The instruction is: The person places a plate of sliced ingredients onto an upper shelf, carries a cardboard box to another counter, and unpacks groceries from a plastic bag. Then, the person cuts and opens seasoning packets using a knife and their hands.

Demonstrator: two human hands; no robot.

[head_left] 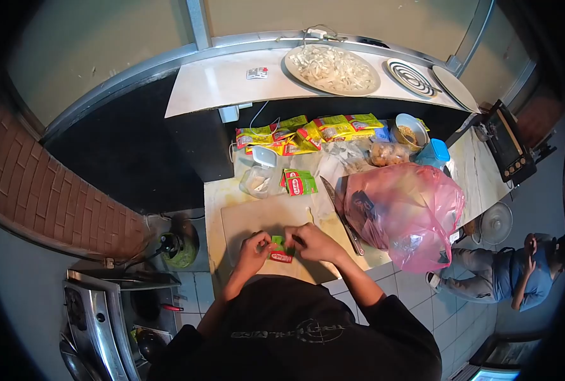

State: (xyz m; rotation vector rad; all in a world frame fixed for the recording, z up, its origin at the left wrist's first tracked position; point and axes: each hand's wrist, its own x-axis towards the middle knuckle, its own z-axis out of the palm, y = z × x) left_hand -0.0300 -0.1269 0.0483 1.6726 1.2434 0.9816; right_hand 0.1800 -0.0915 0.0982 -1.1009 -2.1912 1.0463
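A small green and red seasoning sachet (281, 256) is held over the near part of a pale cutting board (247, 216). My left hand (253, 251) pinches its left side, fingers closed. On the opposite side, my right hand (315, 243) is closed at the sachet's upper right edge; its fingertips are partly hidden. More sachets of the same colours (300, 183) lie just beyond the board. Beside them stands a clear plastic container (256, 183) with its lid up and some whitish contents. A long knife (343, 216) rests to the right of the board.
A full pink plastic bag (406, 203) fills the counter's right side. Yellow packets (314, 132) line the back, near a bowl (411, 132) and a blue lidded jug (433, 153). Above, a shelf bears a plate of white strips (358, 87). Another person (505, 273) is at far right.
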